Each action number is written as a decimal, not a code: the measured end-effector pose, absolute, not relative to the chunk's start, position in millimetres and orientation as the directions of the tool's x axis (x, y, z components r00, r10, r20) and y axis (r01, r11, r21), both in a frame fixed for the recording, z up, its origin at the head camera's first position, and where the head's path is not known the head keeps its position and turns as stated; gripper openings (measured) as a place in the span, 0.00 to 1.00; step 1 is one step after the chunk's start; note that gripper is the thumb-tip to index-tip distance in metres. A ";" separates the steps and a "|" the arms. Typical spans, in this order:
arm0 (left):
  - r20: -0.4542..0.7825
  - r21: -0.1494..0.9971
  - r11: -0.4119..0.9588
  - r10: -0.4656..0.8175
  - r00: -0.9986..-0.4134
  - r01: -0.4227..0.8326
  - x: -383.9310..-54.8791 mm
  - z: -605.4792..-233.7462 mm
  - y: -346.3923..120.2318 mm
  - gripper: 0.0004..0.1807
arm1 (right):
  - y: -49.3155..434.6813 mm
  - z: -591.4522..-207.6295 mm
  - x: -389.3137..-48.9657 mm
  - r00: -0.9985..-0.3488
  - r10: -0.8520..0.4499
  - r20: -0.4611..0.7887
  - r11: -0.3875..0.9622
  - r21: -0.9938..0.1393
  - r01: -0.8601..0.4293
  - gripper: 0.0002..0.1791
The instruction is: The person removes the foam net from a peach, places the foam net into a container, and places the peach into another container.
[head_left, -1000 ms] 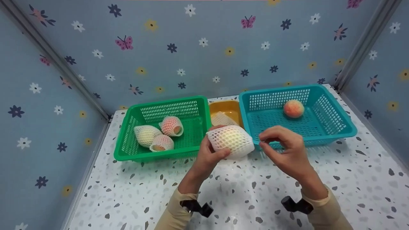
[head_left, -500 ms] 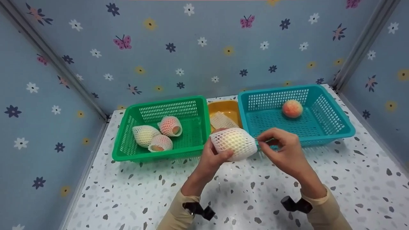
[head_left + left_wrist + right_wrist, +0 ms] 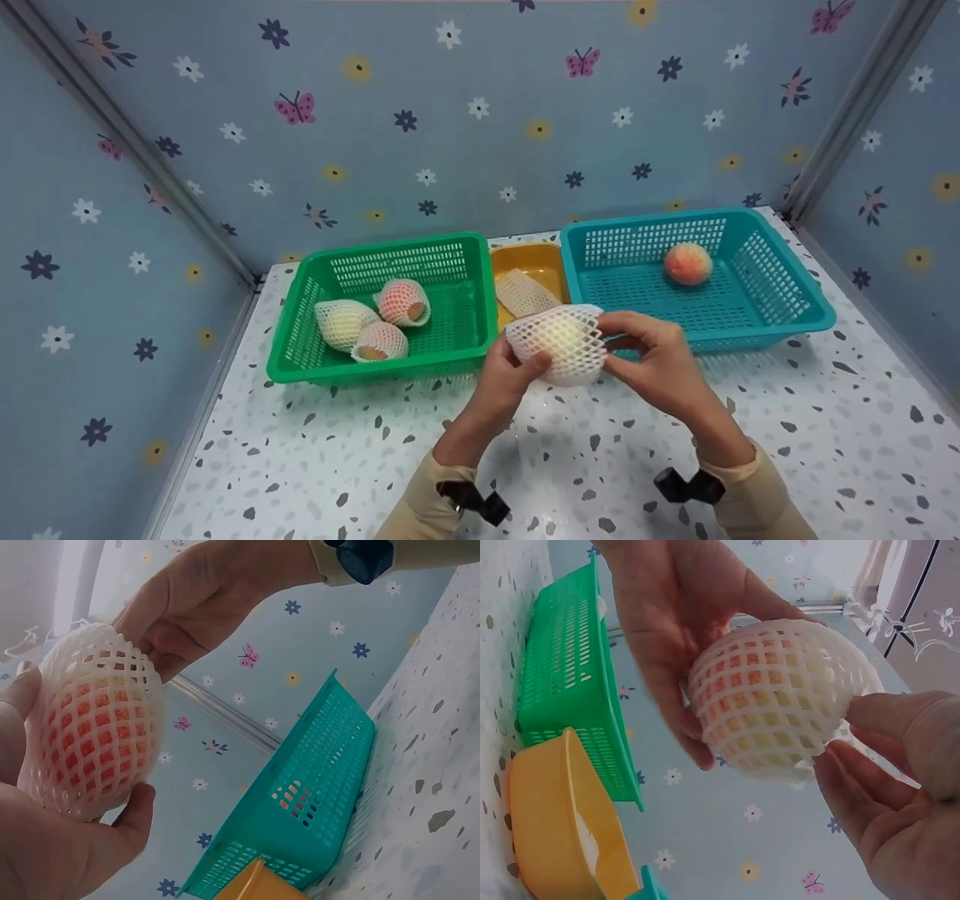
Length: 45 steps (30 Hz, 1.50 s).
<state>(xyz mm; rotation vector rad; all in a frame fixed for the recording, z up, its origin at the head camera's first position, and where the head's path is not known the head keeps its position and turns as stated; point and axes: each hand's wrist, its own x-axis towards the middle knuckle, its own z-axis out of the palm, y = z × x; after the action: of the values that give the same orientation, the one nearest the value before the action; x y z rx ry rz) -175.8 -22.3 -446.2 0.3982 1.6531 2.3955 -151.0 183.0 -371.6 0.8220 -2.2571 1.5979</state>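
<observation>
Over the table, a peach (image 3: 97, 731) with red and pale yellow skin sits inside a white foam net (image 3: 559, 345). My left hand (image 3: 504, 381) grips the netted peach from the left, its thumb across the near side. From the right, my right hand (image 3: 656, 367) pinches the open edge of the net between thumb and fingers, as the right wrist view also shows with the net's mesh (image 3: 787, 701) stretched over the fruit. Part of the left fingers is hidden behind the peach.
Several netted fruits, among them a pale one (image 3: 345, 322), lie in a green basket (image 3: 457, 315) at left. A yellow bin (image 3: 534, 256) beside it holds a flat foam net (image 3: 527, 294). At right, a blue basket (image 3: 619, 300) contains a bare peach (image 3: 688, 264).
My right hand has come left from beside the net and now pinches its edge. The left hand with the netted peach has shifted slightly right and down.
</observation>
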 end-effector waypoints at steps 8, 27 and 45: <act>0.075 0.946 -0.323 0.327 -0.942 -0.037 -178.4 -452.2 -22.1 0.45 | 180.5 -374.9 -154.8 -0.827 -0.378 0.417 0.292 -0.794 -0.534 0.25; 0.094 0.975 -0.224 0.359 -0.929 0.012 -178.8 -451.1 -34.0 0.34 | 175.0 -421.2 -173.3 -0.803 -0.402 0.439 0.354 -0.735 -0.579 0.38; 0.115 0.968 -0.252 0.430 -0.895 0.003 -184.4 -449.8 -46.4 0.30 | 184.7 -415.4 -175.8 -0.800 -0.405 0.443 0.296 -0.764 -0.573 0.37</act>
<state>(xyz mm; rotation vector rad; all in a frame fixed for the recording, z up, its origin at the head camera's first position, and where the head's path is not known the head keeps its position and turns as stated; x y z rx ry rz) -184.4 -46.4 -449.8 0.5256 1.7224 2.2264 -175.8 184.7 -415.4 0.9115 -2.3908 1.5198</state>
